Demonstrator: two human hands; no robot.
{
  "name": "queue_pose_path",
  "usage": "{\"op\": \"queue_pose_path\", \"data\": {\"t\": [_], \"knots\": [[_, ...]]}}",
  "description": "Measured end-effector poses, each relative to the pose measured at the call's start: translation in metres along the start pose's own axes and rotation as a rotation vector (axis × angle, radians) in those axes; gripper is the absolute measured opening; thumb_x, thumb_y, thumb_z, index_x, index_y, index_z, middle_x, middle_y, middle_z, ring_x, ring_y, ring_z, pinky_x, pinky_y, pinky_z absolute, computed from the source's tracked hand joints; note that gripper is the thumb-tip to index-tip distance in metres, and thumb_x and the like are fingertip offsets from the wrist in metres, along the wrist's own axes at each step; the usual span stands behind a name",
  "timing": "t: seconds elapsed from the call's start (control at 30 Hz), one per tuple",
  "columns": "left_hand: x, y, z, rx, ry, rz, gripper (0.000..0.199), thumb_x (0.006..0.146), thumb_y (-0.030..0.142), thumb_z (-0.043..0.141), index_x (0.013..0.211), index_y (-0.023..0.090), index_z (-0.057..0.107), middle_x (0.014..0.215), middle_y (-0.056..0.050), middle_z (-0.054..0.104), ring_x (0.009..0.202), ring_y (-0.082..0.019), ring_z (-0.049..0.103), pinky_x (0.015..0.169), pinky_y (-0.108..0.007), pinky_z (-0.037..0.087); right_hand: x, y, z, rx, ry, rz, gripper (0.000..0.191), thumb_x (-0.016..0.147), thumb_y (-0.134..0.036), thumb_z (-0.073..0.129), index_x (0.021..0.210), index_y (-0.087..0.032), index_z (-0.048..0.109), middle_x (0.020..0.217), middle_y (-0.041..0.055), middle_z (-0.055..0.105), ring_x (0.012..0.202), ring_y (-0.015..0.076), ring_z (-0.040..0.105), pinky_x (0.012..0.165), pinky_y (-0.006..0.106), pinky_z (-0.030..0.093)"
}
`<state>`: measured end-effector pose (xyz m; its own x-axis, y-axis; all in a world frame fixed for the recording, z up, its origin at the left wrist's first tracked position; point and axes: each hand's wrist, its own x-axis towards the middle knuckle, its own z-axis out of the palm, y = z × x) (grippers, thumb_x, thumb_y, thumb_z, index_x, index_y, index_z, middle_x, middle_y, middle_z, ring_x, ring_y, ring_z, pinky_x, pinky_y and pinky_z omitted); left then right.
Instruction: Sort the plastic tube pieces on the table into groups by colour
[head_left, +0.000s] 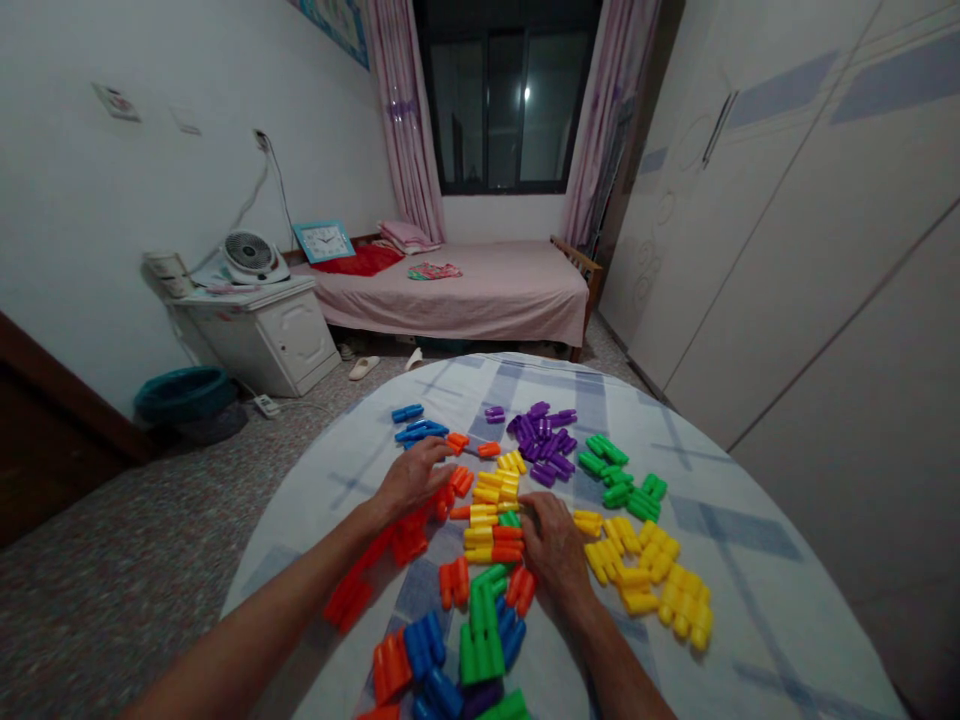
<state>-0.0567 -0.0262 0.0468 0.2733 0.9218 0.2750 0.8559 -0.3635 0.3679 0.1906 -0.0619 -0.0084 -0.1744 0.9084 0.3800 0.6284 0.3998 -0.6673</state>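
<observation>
Colourful plastic pieces lie on a round table with a white and blue cloth (720, 470). My left hand (417, 474) reaches over the orange pieces (409, 538), its fingers apart near a small orange piece (457, 441). At the right side of a yellow and orange assembly (484, 537) rests my right hand (551, 538), fingers bent against its edge; their tips are partly hidden. Below this assembly is a joined green piece (481, 640), with orange and blue pieces (424, 645) around it.
Purple pieces (544, 440) lie at the table's far middle, green ones (622, 480) to their right, yellow ones (652, 565) right of my right hand and blue ones (420, 431) at far left. Beyond the table stand a bed (480, 290) and a white cabinet (277, 335).
</observation>
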Motion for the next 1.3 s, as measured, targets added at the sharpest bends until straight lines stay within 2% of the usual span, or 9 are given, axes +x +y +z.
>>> {"op": "queue_pose_path", "data": {"t": [0.1, 0.23, 0.3, 0.4, 0.57, 0.73, 0.97, 1.07, 1.3], "knots": [[0.029, 0.001, 0.012, 0.029, 0.001, -0.011, 0.03, 0.086, 0.032, 0.047, 0.109, 0.019, 0.063, 0.122, -0.01, 0.056, 0.113, -0.021, 0.053, 0.099, -0.033, 0.04, 0.0, 0.0, 0.0, -0.007, -0.002, -0.006, 0.02, 0.082, -0.016, 0.045, 0.096, -0.02, 0.059, 0.094, 0.0054, 0.06, 0.091, 0.0199, 0.052, 0.083, 0.035, 0.041], [0.055, 0.01, 0.026, 0.106, -0.094, -0.084, 0.035, 0.083, 0.036, 0.053, 0.112, 0.019, 0.062, 0.129, -0.012, 0.051, 0.119, -0.026, 0.048, 0.1, -0.037, 0.038, 0.0, 0.002, 0.001, -0.016, 0.008, -0.02, 0.021, 0.082, -0.015, 0.045, 0.096, -0.02, 0.059, 0.093, 0.0053, 0.06, 0.091, 0.0199, 0.053, 0.083, 0.035, 0.041], [0.06, 0.015, 0.032, 0.134, -0.131, -0.085, 0.034, 0.082, 0.039, 0.054, 0.11, 0.022, 0.062, 0.127, -0.011, 0.052, 0.118, -0.026, 0.049, 0.098, -0.037, 0.039, 0.001, 0.003, 0.002, -0.019, 0.01, -0.027, 0.02, 0.081, -0.015, 0.045, 0.095, -0.02, 0.059, 0.092, 0.0052, 0.06, 0.09, 0.0198, 0.053, 0.082, 0.035, 0.041], [0.063, 0.022, 0.037, 0.165, -0.169, -0.062, 0.027, 0.081, 0.038, 0.055, 0.101, 0.023, 0.065, 0.114, -0.01, 0.059, 0.107, -0.026, 0.055, 0.089, -0.035, 0.043, 0.001, 0.005, 0.003, -0.026, 0.013, -0.03, 0.019, 0.081, -0.016, 0.046, 0.095, -0.019, 0.059, 0.092, 0.0054, 0.06, 0.089, 0.0199, 0.053, 0.082, 0.034, 0.041], [0.063, 0.027, 0.035, 0.169, -0.183, -0.068, 0.015, 0.079, 0.031, 0.057, 0.086, 0.021, 0.066, 0.098, -0.008, 0.062, 0.093, -0.023, 0.057, 0.079, -0.031, 0.043, 0.001, 0.006, 0.004, -0.035, 0.026, -0.046, 0.019, 0.081, -0.016, 0.045, 0.093, -0.02, 0.059, 0.09, 0.0057, 0.061, 0.087, 0.0199, 0.054, 0.079, 0.034, 0.042], [0.056, 0.021, 0.027, 0.185, -0.181, -0.052, 0.02, 0.079, 0.035, 0.055, 0.077, 0.018, 0.064, 0.089, -0.008, 0.062, 0.086, -0.021, 0.057, 0.073, -0.029, 0.042, 0.001, 0.004, 0.002, -0.025, 0.011, -0.026, 0.019, 0.081, -0.016, 0.046, 0.094, -0.02, 0.058, 0.091, 0.0053, 0.06, 0.089, 0.0202, 0.053, 0.082, 0.034, 0.041], [0.022, 0.006, 0.014, 0.198, -0.218, 0.004, 0.015, 0.079, 0.027, 0.049, 0.081, 0.018, 0.061, 0.088, -0.006, 0.062, 0.085, -0.019, 0.056, 0.073, -0.027, 0.042, 0.001, 0.002, 0.002, -0.023, 0.008, -0.023, 0.019, 0.082, -0.017, 0.045, 0.094, -0.02, 0.059, 0.092, 0.0053, 0.06, 0.09, 0.02, 0.053, 0.082, 0.035, 0.041], [0.009, 0.008, 0.003, 0.178, -0.263, 0.009, 0.015, 0.076, 0.022, 0.049, 0.085, 0.019, 0.061, 0.089, -0.006, 0.062, 0.086, -0.019, 0.056, 0.075, -0.027, 0.042, 0.0, 0.003, 0.002, -0.033, 0.02, -0.036, 0.019, 0.082, -0.017, 0.045, 0.094, -0.02, 0.059, 0.092, 0.0053, 0.061, 0.089, 0.0199, 0.053, 0.08, 0.034, 0.042], [-0.011, 0.014, -0.016, 0.083, -0.341, 0.013, 0.029, 0.067, 0.011, 0.047, 0.091, 0.02, 0.063, 0.096, -0.005, 0.064, 0.093, -0.021, 0.057, 0.081, -0.029, 0.044, 0.0, 0.002, 0.001, -0.032, 0.008, -0.028, 0.019, 0.083, -0.017, 0.045, 0.096, -0.021, 0.059, 0.093, 0.0049, 0.06, 0.09, 0.0201, 0.053, 0.081, 0.035, 0.041]]}}
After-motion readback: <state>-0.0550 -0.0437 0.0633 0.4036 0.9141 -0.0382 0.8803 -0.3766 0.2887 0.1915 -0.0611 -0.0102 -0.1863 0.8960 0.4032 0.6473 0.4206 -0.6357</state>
